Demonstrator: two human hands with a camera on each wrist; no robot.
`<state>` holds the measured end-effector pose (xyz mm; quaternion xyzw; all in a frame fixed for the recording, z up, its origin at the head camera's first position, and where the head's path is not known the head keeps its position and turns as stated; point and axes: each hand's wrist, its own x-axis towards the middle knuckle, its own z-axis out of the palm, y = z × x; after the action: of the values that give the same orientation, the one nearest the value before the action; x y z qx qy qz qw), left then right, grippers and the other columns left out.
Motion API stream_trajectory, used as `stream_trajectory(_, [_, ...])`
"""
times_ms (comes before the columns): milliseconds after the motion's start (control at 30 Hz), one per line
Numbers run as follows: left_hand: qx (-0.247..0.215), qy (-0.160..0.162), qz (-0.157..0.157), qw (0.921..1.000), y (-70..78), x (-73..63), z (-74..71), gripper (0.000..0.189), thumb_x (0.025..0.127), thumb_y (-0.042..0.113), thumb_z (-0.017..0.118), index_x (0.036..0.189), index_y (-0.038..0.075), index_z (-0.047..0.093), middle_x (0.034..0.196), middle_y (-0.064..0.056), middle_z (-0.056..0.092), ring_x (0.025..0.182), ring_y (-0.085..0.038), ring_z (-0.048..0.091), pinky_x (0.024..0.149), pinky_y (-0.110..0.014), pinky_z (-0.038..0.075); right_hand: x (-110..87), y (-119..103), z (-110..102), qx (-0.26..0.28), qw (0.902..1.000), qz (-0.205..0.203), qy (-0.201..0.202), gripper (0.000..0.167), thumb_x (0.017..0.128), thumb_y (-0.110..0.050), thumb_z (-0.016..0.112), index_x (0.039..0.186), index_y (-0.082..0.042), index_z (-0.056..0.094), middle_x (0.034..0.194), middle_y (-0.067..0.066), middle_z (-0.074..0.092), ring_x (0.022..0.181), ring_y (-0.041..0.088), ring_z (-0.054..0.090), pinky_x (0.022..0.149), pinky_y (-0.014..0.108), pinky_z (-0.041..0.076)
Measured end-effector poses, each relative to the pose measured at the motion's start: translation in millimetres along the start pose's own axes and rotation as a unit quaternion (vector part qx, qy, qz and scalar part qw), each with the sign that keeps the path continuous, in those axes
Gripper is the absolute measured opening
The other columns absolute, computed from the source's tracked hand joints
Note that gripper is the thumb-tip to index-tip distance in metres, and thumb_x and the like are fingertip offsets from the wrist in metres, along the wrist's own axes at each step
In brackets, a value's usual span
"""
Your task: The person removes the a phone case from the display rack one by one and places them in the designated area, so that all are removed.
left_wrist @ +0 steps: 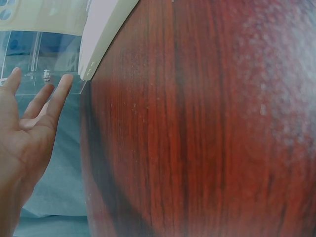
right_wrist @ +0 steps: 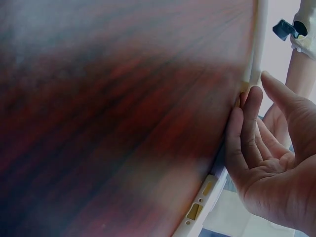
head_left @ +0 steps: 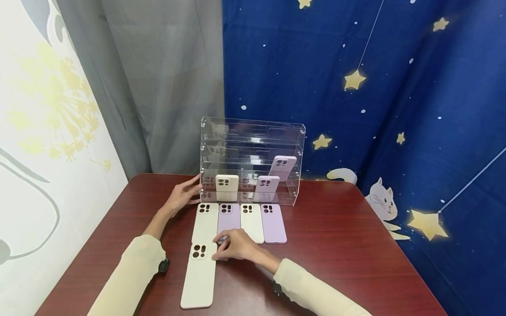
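Observation:
A cream-white phone case [head_left: 199,281] lies camera cutout up near the table's front. At its upper right corner, my right hand [head_left: 237,245] has its fingers bent and thumb against the edge, pinching it. Behind it, a cream case [head_left: 205,226], a lilac case [head_left: 228,219], a white case [head_left: 252,226] and another lilac case [head_left: 273,226] lie in a row. My left hand [head_left: 182,195] touches the left side of a clear acrylic display rack [head_left: 253,127], fingers extended. In the left wrist view its fingertips meet the clear panel.
A cream case [head_left: 227,186] and a lilac case [head_left: 266,188] stand on the rack's bottom tier, with another lilac case [head_left: 283,166] one tier higher. The reddish-brown table [head_left: 336,245] backs onto grey [head_left: 170,87] and blue starry curtains [head_left: 292,74].

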<state>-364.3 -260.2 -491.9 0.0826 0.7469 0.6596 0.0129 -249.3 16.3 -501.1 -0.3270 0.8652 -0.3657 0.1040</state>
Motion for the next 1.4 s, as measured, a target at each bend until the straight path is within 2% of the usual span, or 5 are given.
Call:
stream_trajectory(133, [0.001, -0.002, 0.001, 1.0000, -0.3, 1.9, 1.4, 0.062, 0.108, 0.023, 0.060, 0.164, 0.020, 0.034, 0.152, -0.029, 0.048, 0.134, -0.045, 0.054, 0.098, -0.052, 0.058, -1.4, 2, -1, 0.006, 1.0000, -0.004, -0.002, 0.037, 0.080, -0.025, 0.092, 0.111, -0.015, 0.076, 0.070, -0.018, 0.073, 0.058, -0.008, 0.063, 0.081, 0.009, 0.050])
stream_trajectory(667, [-0.004, 0.002, -0.007, 1.0000, -0.4, 4.0, 4.5, 0.060, 0.108, 0.021, 0.060, 0.164, 0.021, 0.036, 0.153, -0.028, 0.049, 0.133, -0.043, 0.056, 0.095, -0.048, 0.060, -4.8, 4, -1, 0.020, 0.9996, -0.012, 0.013, 0.031, 0.082, -0.020, 0.090, 0.109, -0.011, 0.076, 0.072, -0.011, 0.075, 0.052, -0.007, 0.063, 0.076, 0.009, 0.052])
stream_trajectory(1000, [0.007, 0.007, -0.002, 1.0000, 0.7, 0.8, 2.7, 0.061, 0.108, 0.021, 0.059, 0.164, 0.017, 0.034, 0.153, -0.029, 0.047, 0.134, -0.043, 0.055, 0.096, -0.050, 0.059, -5.8, 8, -10, 0.080, 0.9968, 0.003, 0.001, 0.035, 0.086, -0.019, 0.088, 0.115, -0.008, 0.074, 0.077, -0.005, 0.078, 0.059, 0.005, 0.071, 0.076, 0.013, 0.056])
stream_trajectory(1267, [0.014, 0.005, -0.001, 0.9999, -0.2, 2.1, 1.2, 0.063, 0.107, 0.017, 0.061, 0.164, 0.020, 0.033, 0.152, -0.030, 0.048, 0.134, -0.044, 0.055, 0.094, -0.049, 0.060, -5.6, 14, -24, 0.056, 0.9981, -0.003, 0.028, 0.036, 0.085, -0.021, 0.089, 0.116, -0.010, 0.074, 0.082, -0.004, 0.079, 0.069, -0.003, 0.070, 0.073, 0.015, 0.058])
stream_trajectory(1400, [0.020, 0.006, -0.003, 0.9998, -0.8, 1.4, 1.7, 0.066, 0.105, 0.014, 0.064, 0.164, 0.024, 0.035, 0.152, -0.029, 0.049, 0.135, -0.043, 0.054, 0.091, -0.046, 0.062, -5.4, 18, -32, 0.065, 0.9972, -0.010, 0.036, 0.036, 0.086, -0.019, 0.088, 0.117, -0.007, 0.074, 0.082, -0.003, 0.079, 0.068, 0.001, 0.073, 0.076, 0.015, 0.059])
